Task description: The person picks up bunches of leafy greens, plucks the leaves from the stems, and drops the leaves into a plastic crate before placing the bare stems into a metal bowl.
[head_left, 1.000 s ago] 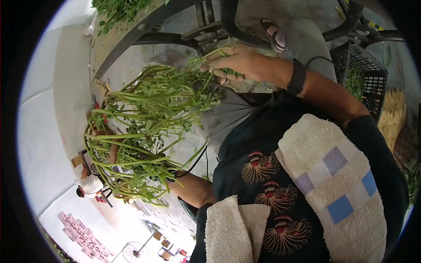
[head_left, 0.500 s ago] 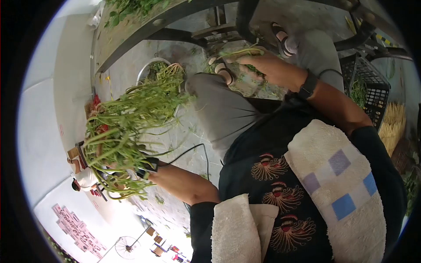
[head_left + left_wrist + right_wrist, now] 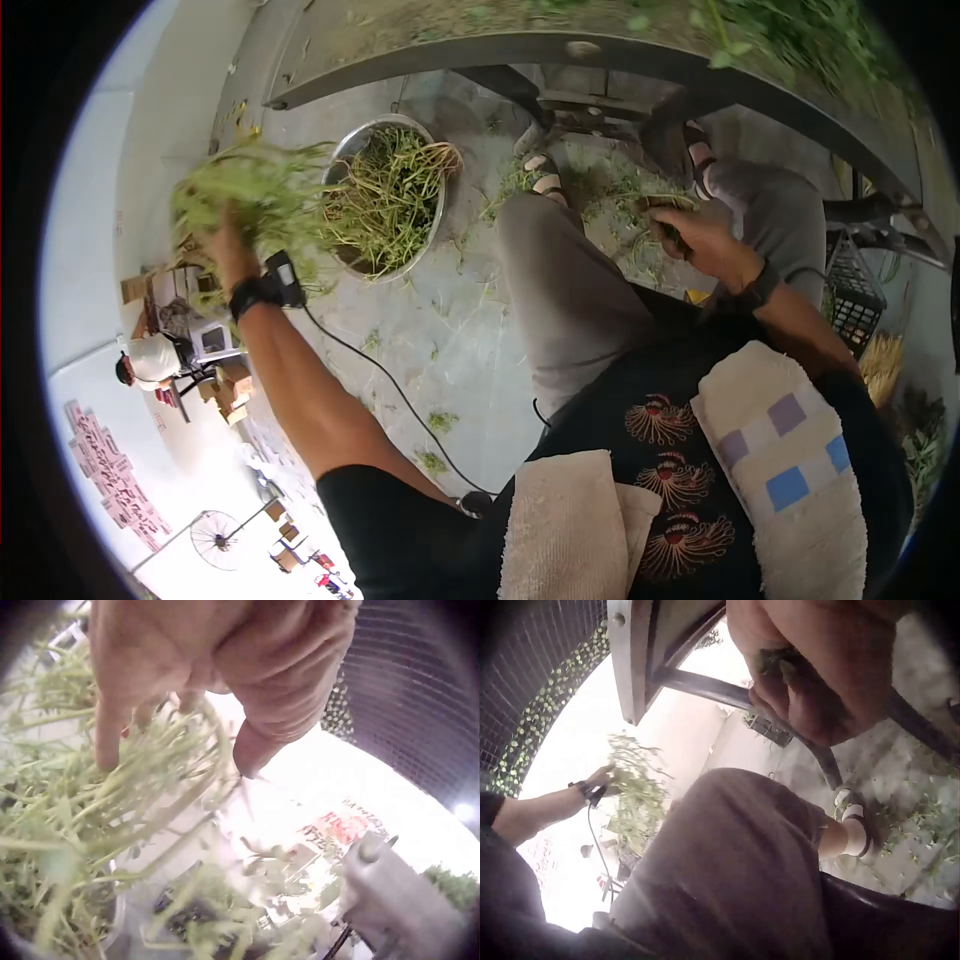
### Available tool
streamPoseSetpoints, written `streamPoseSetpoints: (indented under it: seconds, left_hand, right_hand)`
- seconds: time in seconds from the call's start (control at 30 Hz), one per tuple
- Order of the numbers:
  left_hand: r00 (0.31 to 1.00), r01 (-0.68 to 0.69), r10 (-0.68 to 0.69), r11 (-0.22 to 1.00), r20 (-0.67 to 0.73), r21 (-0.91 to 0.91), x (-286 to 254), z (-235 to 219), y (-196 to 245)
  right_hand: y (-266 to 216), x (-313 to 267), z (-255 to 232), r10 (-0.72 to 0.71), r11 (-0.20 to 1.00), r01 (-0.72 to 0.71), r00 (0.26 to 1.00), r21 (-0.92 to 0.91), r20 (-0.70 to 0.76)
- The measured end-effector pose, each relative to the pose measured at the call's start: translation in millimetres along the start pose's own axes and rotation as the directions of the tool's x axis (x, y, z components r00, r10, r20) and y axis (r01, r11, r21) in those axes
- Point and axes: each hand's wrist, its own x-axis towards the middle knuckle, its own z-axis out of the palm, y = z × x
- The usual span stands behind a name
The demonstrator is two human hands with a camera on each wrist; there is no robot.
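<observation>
My left hand (image 3: 231, 247), arm stretched out to the far left, grips a large bunch of leafy green stems (image 3: 255, 185) that is blurred in the head view. From the left wrist, the stems (image 3: 169, 761) pass under the fingers while the thumb stands off to one side. Just right of the bunch, a round metal basin (image 3: 437, 228) on the floor holds a heap of similar stems (image 3: 385, 200). Close by the right knee, my right hand (image 3: 705, 243) is curled around a small clump of green leaves (image 3: 780, 661), mostly hidden by the fingers.
A table edge (image 3: 420, 68) curves across the top, with more greens (image 3: 800, 35) on it. Loose leaves (image 3: 440, 422) litter the floor. A black crate (image 3: 855, 300) stands at the right. A cable (image 3: 390, 385) runs from the left wrist. Another person (image 3: 150, 360) sits far left.
My left hand has swung outward to the left with the bunch, away from the right hand, uncovering the basin. The right hand has drawn back to the right and lower with its leaves.
</observation>
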Motion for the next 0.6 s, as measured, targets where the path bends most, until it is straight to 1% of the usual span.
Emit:
streamPoseSetpoints:
  seconds: [0.03,0.07,0.1,0.13,0.17,0.2,0.23,0.27,0.3,0.33,0.37,0.4,0.47,0.53,0.57,0.6]
  left_hand:
    - [0.917,0.391,-0.393,0.851,0.067,-0.352,-23,34,28]
    - [0.967,-0.050,0.064,0.997,0.247,-0.064,-7,46,-90]
    - [0.904,-0.389,0.284,0.856,0.318,0.340,-17,72,-141]
    - [0.868,-0.497,0.340,0.614,0.363,0.613,-53,96,-109]
    - [0.920,0.083,-0.183,0.955,0.347,0.283,-78,127,-96]
    - [0.883,0.366,-0.245,0.893,0.400,-0.261,-105,158,-86]
    - [0.825,-0.185,-0.032,0.928,0.564,0.324,-128,191,-122]
    - [0.681,0.306,-0.270,0.949,0.681,0.070,-154,193,-39]
    - [0.655,0.429,-0.284,0.903,0.700,-0.035,-175,207,-14]
    - [0.700,0.314,-0.177,0.946,0.692,-0.075,-187,213,20]
    - [0.706,0.286,-0.095,0.945,0.702,-0.160,-197,222,46]
    - [0.718,0.170,0.071,0.946,0.692,-0.274,-203,234,66]
    - [0.588,0.290,0.205,0.850,0.783,-0.440,-211,217,143]
    - [0.564,0.302,0.308,0.787,0.766,-0.538,-224,211,199]
    - [0.532,0.402,0.319,0.720,0.784,-0.566,-233,217,213]
    - [0.500,0.501,0.332,0.643,0.800,-0.580,-243,223,222]
  right_hand:
    - [2,3,0,-0.023,1.000,0.023,0.997,0.006,0.075]
    - [1,5,2,-0.048,0.999,0.046,0.987,0.014,0.150]
    - [-2,6,8,-0.013,1.000,0.015,0.995,-0.022,0.100]
    - [-6,6,12,-0.019,0.999,0.023,0.995,-0.038,0.098]
    - [-9,4,15,-0.031,0.996,0.042,0.990,-0.074,0.139]
    - [-10,2,19,-0.035,0.992,0.056,0.983,-0.111,0.182]
    - [-9,2,24,-0.019,0.991,0.033,0.994,-0.127,0.108]
    - [-6,5,24,-0.013,0.988,0.031,0.993,-0.152,0.115]
    - [-3,10,24,-0.027,0.982,0.055,0.988,-0.182,0.152]
    - [-2,13,25,-0.042,0.975,0.082,0.981,-0.206,0.191]
    - [-5,13,30,-0.040,0.972,0.084,0.979,-0.220,0.200]
    - [-7,10,37,-0.071,0.973,0.108,0.981,-0.202,0.182]
    - [-13,4,48,-0.109,0.973,0.141,0.979,-0.182,0.174]
    - [-21,-1,53,-0.246,0.954,0.267,0.957,-0.134,0.155]
    - [-22,-1,50,-0.246,0.954,0.268,0.956,-0.134,0.160]
    - [-24,0,42,-0.297,0.941,0.320,0.936,-0.108,0.188]
